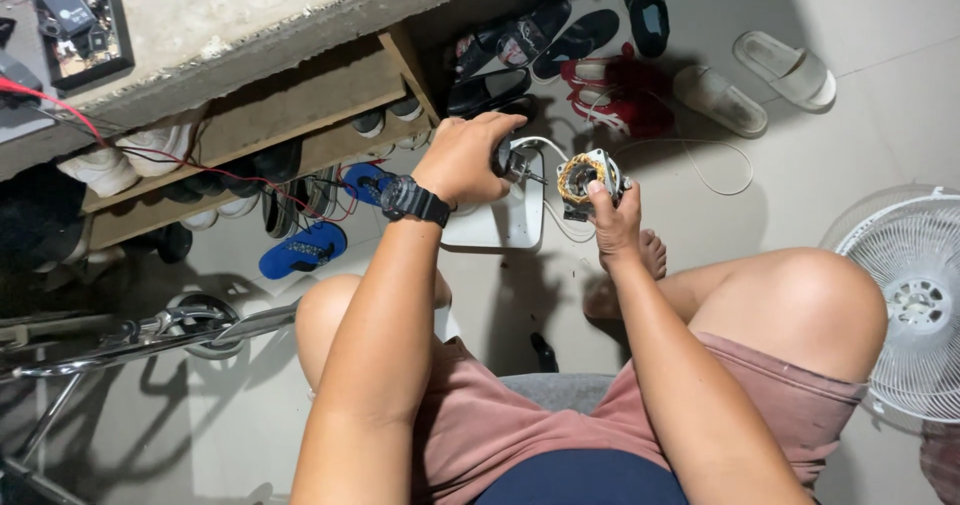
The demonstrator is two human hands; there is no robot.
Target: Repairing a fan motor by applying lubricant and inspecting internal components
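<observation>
My left hand (467,155), with a black watch on its wrist, is closed around a dark round motor part with a thin metal shaft (515,165) sticking out to the right. My right hand (615,220) grips from below a small motor stator (585,177) with copper windings and a metal frame. The shaft points at the stator's open centre, a small gap apart. White wires (700,150) trail from the stator across the floor. Both hands are held above my knees.
A white fan guard (910,300) stands at right. Shoes and sandals (620,90) lie on the floor ahead, more on a wooden rack (300,105) under a concrete ledge. A white fan housing (505,220) lies below my hands. A metal frame (130,340) is at left.
</observation>
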